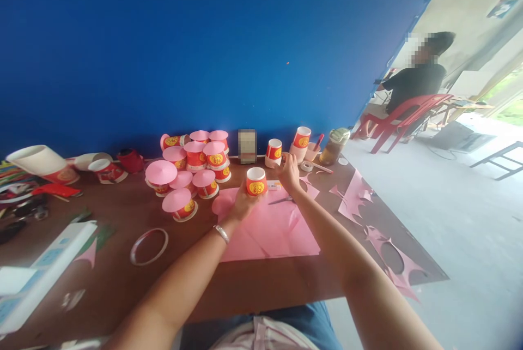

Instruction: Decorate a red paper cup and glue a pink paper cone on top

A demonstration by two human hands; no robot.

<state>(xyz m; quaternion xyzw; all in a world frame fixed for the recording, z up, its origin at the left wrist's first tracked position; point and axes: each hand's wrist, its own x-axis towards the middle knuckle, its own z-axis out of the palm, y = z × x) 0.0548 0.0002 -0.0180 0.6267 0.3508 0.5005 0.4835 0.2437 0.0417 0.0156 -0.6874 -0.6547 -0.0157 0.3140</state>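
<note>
My left hand (242, 205) is closed around a red paper cup (256, 181) with a yellow emblem, holding it upright above a pink paper sheet (269, 230). My right hand (289, 171) reaches further back, fingers curled near another red cup (273, 152) and a small glue tube (273, 185); what it grips I cannot make out. A silver bracelet sits on my left wrist. To the left stands a cluster of several red cups with pink round lids (192, 167).
A brown table (122, 284) stands against a blue wall. A tape ring (149, 246), pink paper scraps (388, 252), a jar (334, 145), stacked cups (301, 142) and white cups (36, 160) lie around. A person sits on a red chair (402, 115) at the right.
</note>
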